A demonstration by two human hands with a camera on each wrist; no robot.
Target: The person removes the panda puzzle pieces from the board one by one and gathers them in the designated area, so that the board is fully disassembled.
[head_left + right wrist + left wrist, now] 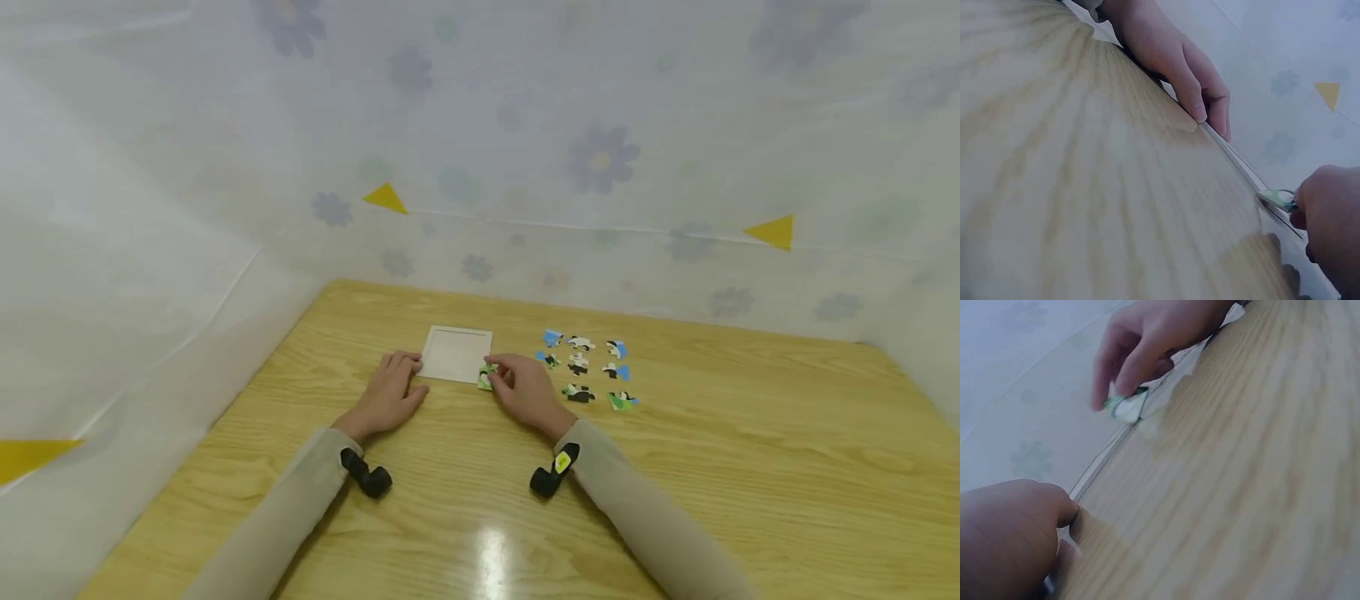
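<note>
on the wooden table (712, 467) sits a flat white puzzle tray (456, 352), and both hands are at it. the right hand (527, 390) pinches one small green and white puzzle piece (487, 378) between thumb and fingertips, right at the near right corner of the tray. from the left wrist view the piece (1124, 406) looks tipped up a bit, with its low edge touching the tray's rim, so it is not lying flat yet. the left hand (388, 392) holds nothing; its fingers lie loose on the table with the tips touching the near left corner of the tray, and this seems to keep the tray from sliding. to do this step well, i think the piece should be turned so its straight sides line up with the corner, laid down flat, and pushed in softly, while the left hand keeps pressing the tray so it stays put. a hard push could make the thin tray slip or pop the piece out. the tray is the only thing that holds stuff, and its inside looks bare and white, with no piece set in it that i can see. the other loose pieces (581, 368) lie in neat rows on the table just right of the tray, not in any box, near the right hand but not touching it.
</note>
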